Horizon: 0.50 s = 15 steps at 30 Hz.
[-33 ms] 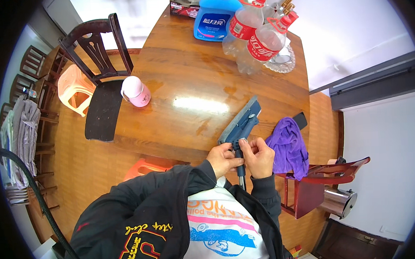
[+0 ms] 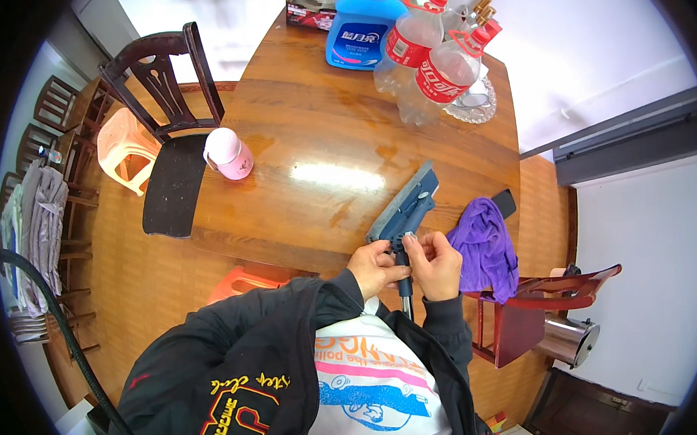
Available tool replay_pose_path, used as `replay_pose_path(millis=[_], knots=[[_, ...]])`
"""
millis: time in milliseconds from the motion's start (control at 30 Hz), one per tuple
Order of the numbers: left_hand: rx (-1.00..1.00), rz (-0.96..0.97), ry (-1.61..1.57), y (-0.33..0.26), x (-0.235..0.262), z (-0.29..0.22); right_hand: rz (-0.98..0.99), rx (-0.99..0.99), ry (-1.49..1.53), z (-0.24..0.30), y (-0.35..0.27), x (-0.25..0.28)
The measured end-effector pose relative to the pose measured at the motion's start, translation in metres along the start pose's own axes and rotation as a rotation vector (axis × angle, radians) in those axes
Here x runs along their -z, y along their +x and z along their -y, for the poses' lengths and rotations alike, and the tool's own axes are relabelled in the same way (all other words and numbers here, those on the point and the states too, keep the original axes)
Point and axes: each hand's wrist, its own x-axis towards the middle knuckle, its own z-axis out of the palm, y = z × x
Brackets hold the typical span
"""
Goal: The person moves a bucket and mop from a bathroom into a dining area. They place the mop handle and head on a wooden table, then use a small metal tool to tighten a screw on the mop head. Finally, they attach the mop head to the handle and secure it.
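Note:
A blue squeegee-like cleaning head (image 2: pixel 407 202) lies on the near edge of the round wooden table (image 2: pixel 321 125), and its dark pole runs down toward my chest. My left hand (image 2: pixel 376 267) grips the pole just below the head's joint. My right hand (image 2: pixel 438 265) is closed on the same joint from the right, with its fingertips pinching a small light part at the top. The two hands touch each other. A purple cloth (image 2: pixel 486 246) hangs over the table edge just right of my right hand.
On the table are a pink cup (image 2: pixel 229 154), a blue detergent bottle (image 2: pixel 360 26), clear bottles with red labels (image 2: pixel 427 51), a glass dish (image 2: pixel 474 101) and a dark phone (image 2: pixel 504 203). Around it stand a dark chair (image 2: pixel 169 109), a red chair (image 2: pixel 524 319), a pink stool (image 2: pixel 124 149) and a metal bin (image 2: pixel 569 338).

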Motion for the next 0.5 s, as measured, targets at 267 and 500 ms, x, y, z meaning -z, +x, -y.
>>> replay_pose_path(millis=[267, 500], knots=[[-0.001, 0.020, -0.020, 0.000, 0.000, 0.000, 0.121, -0.037, -0.180, -0.006, 0.000, 0.003], [-0.007, 0.034, 0.010, 0.003, 0.001, 0.003, 0.002, 0.146, 0.130, -0.008, 0.001, 0.001]])
